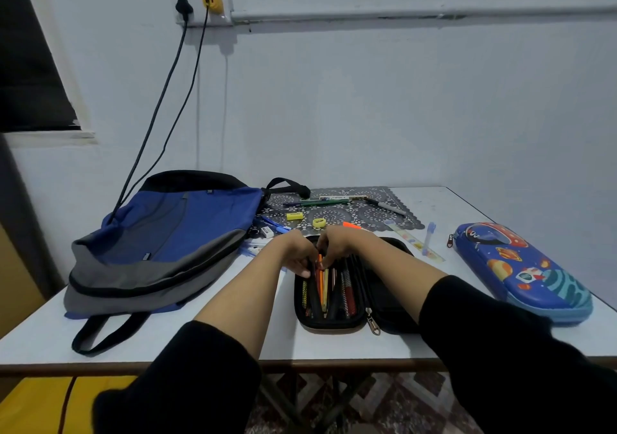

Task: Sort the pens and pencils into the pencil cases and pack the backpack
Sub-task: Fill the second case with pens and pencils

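An open black pencil case lies in the middle of the table, with several pencils side by side in its left half. My left hand grips the far left rim of the case with curled fingers. My right hand sits right beside it and pinches the top of an orange pencil inside the case. A shut blue space-print pencil case lies to the right. The blue and grey backpack lies flat on the left. Loose pens rest on a patterned mat behind the case.
On and near the mat lie a yellow eraser, a yellow sharpener, an orange highlighter, a black marker, a ruler, a blue pen and a white eraser. Two cables hang to the backpack.
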